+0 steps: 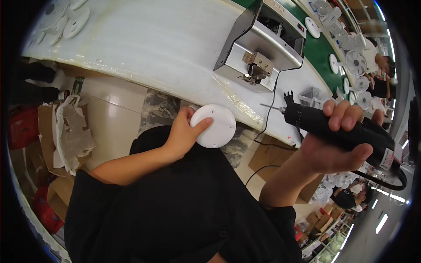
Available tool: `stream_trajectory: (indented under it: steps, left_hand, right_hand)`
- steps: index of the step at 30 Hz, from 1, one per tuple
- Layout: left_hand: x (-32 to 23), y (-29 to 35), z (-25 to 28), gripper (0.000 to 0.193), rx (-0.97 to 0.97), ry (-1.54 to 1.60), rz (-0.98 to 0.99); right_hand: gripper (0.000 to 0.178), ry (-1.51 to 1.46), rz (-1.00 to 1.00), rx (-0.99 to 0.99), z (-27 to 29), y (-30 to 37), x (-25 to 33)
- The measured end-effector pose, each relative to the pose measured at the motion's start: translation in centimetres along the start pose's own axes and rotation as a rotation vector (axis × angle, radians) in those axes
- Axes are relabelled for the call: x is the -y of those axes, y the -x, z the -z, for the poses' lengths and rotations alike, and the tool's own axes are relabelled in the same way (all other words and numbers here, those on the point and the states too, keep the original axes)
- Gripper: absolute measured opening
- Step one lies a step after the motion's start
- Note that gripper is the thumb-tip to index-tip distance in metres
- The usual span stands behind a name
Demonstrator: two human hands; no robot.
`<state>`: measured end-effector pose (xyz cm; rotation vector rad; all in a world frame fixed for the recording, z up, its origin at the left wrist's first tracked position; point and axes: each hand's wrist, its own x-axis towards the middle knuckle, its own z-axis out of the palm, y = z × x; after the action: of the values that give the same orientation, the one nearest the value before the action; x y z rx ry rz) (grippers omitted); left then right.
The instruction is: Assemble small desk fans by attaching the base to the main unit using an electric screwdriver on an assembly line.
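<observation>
My left hand point(185, 130) grips a round white plastic disc point(218, 132) by its left edge, thumb lying across the face. Several small holes sit near the disc's rim. It is held over my lap, just in front of the table edge. In my right hand point(337, 140) is a black electric screwdriver point(313, 119), raised at the right with its fingers wrapped round the body. The thin bit points left, apart from the disc. A black cable loops from the tool's rear end.
A metal screw feeder machine point(258, 48) stands on the white-covered table point(144, 39). White fan parts point(76, 22) lie at the far left; more fans point(355, 61) line a green belt point(324, 68) at right. Cardboard boxes point(48, 140) are on the floor. Other people work farther right.
</observation>
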<state>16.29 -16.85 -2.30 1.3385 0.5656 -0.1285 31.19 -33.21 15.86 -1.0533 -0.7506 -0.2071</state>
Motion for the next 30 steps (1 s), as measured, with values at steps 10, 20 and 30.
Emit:
stream_trajectory:
  steps: [10, 20, 30]
  left_hand:
    - [-1.9, 0.5, 0.0, 0.039, 0.241, 0.32, 0.219]
    - [-1.9, 0.7, 0.6, 0.035, 0.276, 0.205, 0.188]
    - [-2.8, 1.3, 0.1, 0.036, 0.224, 0.263, 0.273]
  right_hand:
    - [0.041, 0.114, -0.007, -0.074, -0.4, -0.6, -2.7]
    - [0.039, 0.122, 0.008, -0.078, -1.3, -1.6, -4.2]
    - [0.05, 0.057, -0.199, 0.087, -1.4, -0.5, -0.9]
